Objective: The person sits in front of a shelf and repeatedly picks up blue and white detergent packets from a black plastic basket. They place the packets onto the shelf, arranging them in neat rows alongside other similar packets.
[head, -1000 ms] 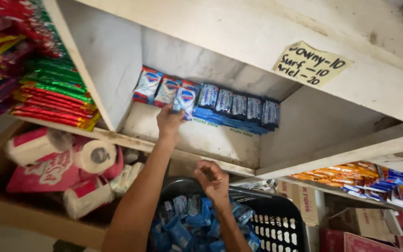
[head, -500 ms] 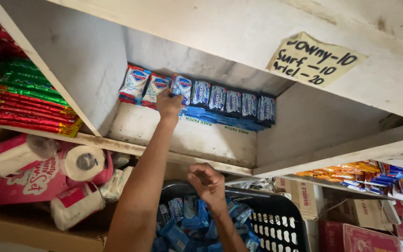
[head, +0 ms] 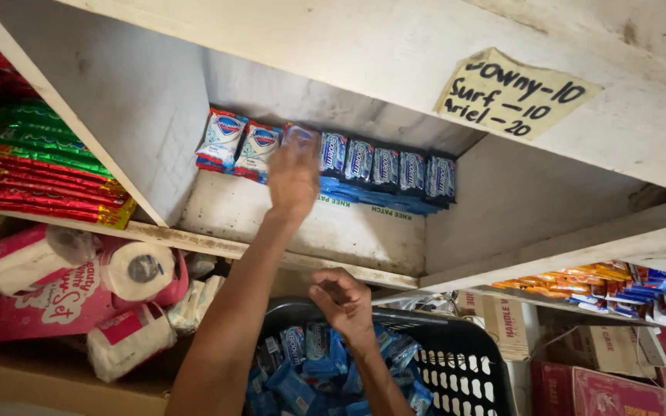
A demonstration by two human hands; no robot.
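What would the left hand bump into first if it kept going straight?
Probably the white-and-blue sachet standing in the row at the back of the shelf. The left hand is blurred, so whether it touches the sachet is unclear.

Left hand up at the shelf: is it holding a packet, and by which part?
Cannot be told. The left hand is blurred in front of a white soap packet in the row; any grip is hidden.

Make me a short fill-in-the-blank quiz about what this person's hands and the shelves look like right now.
The left hand reaches up to the row of soap ____ on the shelf.
The right hand hovers over a black ____ of blue packets.
Left of the basket lie rolls of ____ paper.

Missing words: packets; basket; toilet
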